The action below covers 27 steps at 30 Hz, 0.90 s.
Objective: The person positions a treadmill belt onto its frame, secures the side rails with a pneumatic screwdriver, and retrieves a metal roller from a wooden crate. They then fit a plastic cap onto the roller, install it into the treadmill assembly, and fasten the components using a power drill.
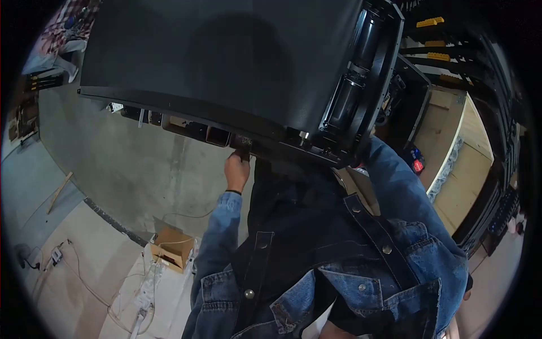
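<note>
Black treadmill deck (226, 62), its roller end lying to the right, is filling the upper view in front of my denim jacket (339, 248). My left hand (237, 169) is gripping the deck's lower edge, fingers (239, 160) curling shut around the frame. My right sleeve (395, 192) is reaching up beside the roller end; my right hand is lying hidden behind the deck, so I cannot tell its grip. Below left, a cardboard box (172, 248) and white cables (144, 294) are lying on the floor (141, 169).

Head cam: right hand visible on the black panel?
No, the right sleeve runs up behind the black panel and that hand is hidden; only the left hand shows, gripping its lower edge.
</note>
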### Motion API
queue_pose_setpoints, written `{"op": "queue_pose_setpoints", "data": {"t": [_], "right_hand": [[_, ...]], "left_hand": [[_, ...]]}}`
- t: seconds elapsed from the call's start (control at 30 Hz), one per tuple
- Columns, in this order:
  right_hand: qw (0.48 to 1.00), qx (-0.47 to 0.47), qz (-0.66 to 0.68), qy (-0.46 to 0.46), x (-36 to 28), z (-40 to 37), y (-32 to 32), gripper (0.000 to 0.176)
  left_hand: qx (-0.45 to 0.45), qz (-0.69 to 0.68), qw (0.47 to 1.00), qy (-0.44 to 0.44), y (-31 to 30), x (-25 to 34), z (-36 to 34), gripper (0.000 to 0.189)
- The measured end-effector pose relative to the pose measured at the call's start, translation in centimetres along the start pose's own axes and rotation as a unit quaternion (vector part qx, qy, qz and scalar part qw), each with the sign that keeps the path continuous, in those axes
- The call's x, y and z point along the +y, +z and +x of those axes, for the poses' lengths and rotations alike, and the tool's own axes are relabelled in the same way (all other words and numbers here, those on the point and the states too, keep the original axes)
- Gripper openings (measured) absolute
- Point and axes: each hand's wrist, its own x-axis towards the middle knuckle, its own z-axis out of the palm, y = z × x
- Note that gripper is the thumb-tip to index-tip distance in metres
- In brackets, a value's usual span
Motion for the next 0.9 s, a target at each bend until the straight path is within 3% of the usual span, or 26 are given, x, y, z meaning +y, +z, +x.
{"op": "queue_pose_setpoints", "data": {"t": [0.07,0.13,0.2,0.23,0.3,0.37,0.4,0.43,0.57,0.67,0.9], "right_hand": [[0.995,0.026,0.088,0.041,-1.1,0.7,-1.7,0.026],[0.978,0.067,0.180,0.082,-0.7,-3.9,-3.4,0.026],[0.952,0.108,0.265,0.112,-1.2,-7.2,-5.0,0.025],[0.951,0.126,0.262,0.109,-5.6,-10.8,-6.2,0.025],[0.961,0.247,0.113,0.050,-17.9,-17.5,-0.6,0.021],[0.951,0.182,0.250,-0.004,-19.8,-21.4,0.0,0.018],[0.917,0.216,0.335,-0.034,-20.2,-22.5,1.5,0.020],[0.915,0.222,0.335,-0.035,-21.4,-23.9,3.1,0.020],[0.864,0.315,0.386,-0.075,-24.1,-28.5,6.9,0.026],[0.852,0.402,0.317,-0.109,-24.1,-30.8,7.2,0.026],[0.855,0.373,0.327,-0.150,-27.7,-33.3,11.0,0.025]], "left_hand": [[-0.049,0.055,0.997,0.031,2.4,-1.6,4.9,0.018],[-0.106,0.108,0.986,0.075,5.0,-4.0,7.2,0.017],[-0.121,0.136,0.959,0.219,7.8,-7.0,9.2,0.020],[-0.186,0.217,0.937,0.200,9.3,-8.1,10.4,0.022],[-0.197,0.203,0.930,0.235,10.1,-8.9,11.6,0.021],[-0.215,0.197,0.920,0.260,9.8,-9.5,11.6,0.020],[-0.240,0.215,0.905,0.277,9.4,-9.4,11.7,0.014],[-0.261,0.232,0.890,0.295,9.0,-8.9,11.9,0.012],[-0.256,0.267,0.884,0.286,5.5,-6.0,11.3,0.012],[-0.181,0.261,0.900,0.300,5.6,-6.5,11.3,0.012],[-0.188,0.257,0.860,0.399,4.5,-7.1,11.9,0.013]]}}
